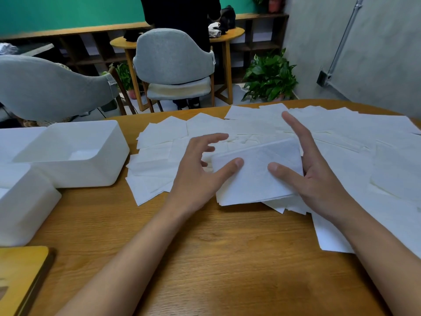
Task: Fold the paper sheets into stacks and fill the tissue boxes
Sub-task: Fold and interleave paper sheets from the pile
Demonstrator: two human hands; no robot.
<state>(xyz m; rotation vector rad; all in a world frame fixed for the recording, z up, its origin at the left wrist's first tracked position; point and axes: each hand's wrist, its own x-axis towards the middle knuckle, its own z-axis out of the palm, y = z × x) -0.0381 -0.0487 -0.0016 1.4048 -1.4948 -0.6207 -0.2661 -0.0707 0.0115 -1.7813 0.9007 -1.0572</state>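
A folded stack of white paper sheets (257, 176) lies on the wooden table (205, 247), on top of loose sheets. My left hand (200, 169) sits at the stack's left edge, thumb resting on top, fingers loosely spread. Along the stack's right edge my right hand (312, 169) stands with straight fingers, its thumb pressing on the top sheet. Several loose white sheets (341, 133) spread across the far and right side of the table. An open white tissue box (75, 153) stands to the left, with little or nothing visible inside.
A second white box (22, 210) stands at the near left, and a wooden lid (20, 274) lies at the bottom left corner. Beyond the table are two grey chairs (173, 62), a potted plant (271, 76) and a person standing at a small round table.
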